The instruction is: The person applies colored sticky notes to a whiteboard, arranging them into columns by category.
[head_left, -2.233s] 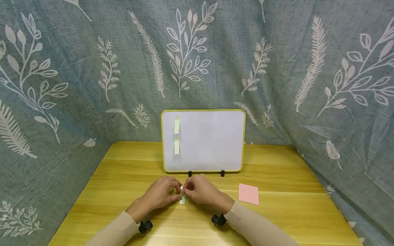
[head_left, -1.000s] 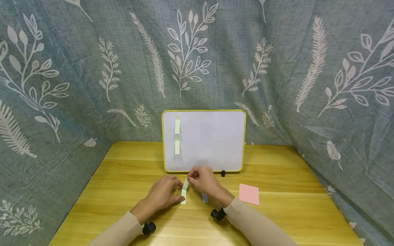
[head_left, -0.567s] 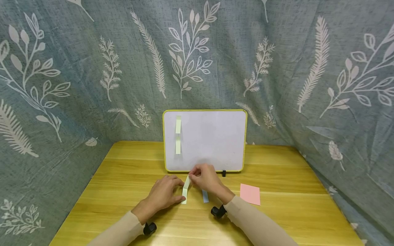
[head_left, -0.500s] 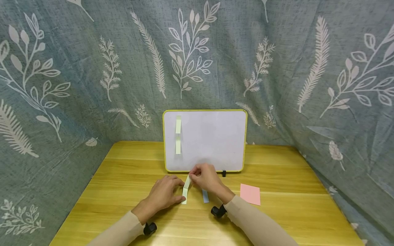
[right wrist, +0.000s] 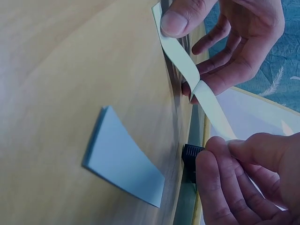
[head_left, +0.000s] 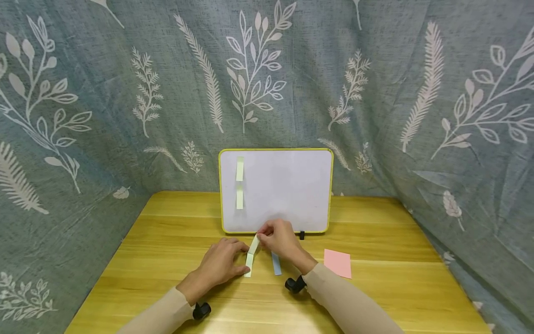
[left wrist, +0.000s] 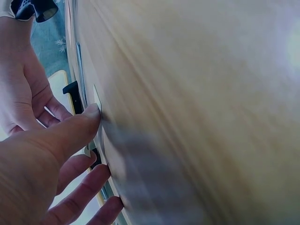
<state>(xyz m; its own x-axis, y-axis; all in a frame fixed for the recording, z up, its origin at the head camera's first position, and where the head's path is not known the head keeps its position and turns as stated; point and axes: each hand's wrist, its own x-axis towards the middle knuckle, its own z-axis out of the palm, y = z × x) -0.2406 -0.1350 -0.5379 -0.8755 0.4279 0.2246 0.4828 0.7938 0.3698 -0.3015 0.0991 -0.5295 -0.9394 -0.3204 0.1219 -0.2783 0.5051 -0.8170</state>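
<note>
I work at a desk [head_left: 179,213] of yellow wood, whose boards run from the left edge to the right edge with fine grain lines; toward the near side the surface shines pale. A grey-green cloth [head_left: 104,106] with white leaves and ferns hangs behind the far edge and along both sides, slightly wrinkled.

The pale green strip [head_left: 249,266] is about midway between the left and right edges of the desk. Its near part lies down; after a bend, its far part rises. My right hand [head_left: 280,239] has its grip clamped on the raised end, between thumb and fingers. The grip of my left hand [head_left: 221,260] is apart: the thumb presses on the near part, and the fingers reach to the bend.

Just right of this strip, a blue strip [head_left: 276,264] lies on the wood, partly covered by my right hand in the head view. Farther toward the right edge lies a pink square [head_left: 337,263]. Before the far edge a whiteboard [head_left: 279,190] with a yellow rim stands on a black foot [head_left: 302,235]; on its left part, an upper note [head_left: 239,170] and a lower note [head_left: 239,197], both pale green, are one above the other.
</note>
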